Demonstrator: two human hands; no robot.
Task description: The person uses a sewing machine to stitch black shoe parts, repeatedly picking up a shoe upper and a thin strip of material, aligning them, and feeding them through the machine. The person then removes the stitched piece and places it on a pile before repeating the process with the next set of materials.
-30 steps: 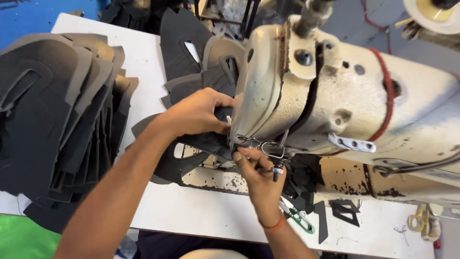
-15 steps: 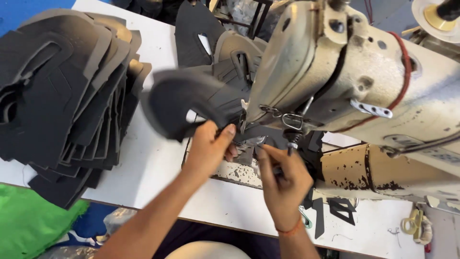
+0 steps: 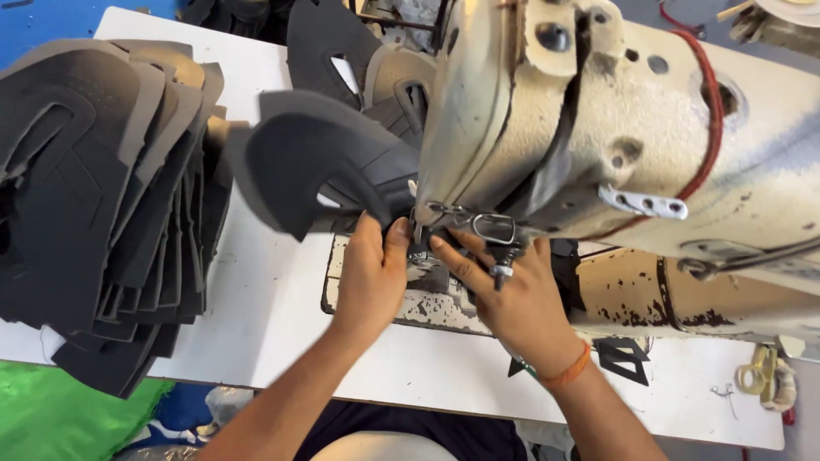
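Left hand [image 3: 369,271] pinches a dark shoe piece [image 3: 320,166] at its lower edge by the sewing machine [image 3: 598,128]; right hand [image 3: 512,294], fingers loosely curled, steadies it under the needle; seemingly light, floppy; stack [image 3: 94,205] on desk [image 3: 273,307].

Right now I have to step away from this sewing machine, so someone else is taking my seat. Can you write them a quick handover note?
Left hand grips the curved dark upper piece at the needle area, lifting it off the white table.
Right hand steadies the same piece under the cream sewing machine head.
Stack of cut dark pieces sits on the left.
Done: piece positioned at the needle; any stitching is hidden.
Left: this piece and the stack.
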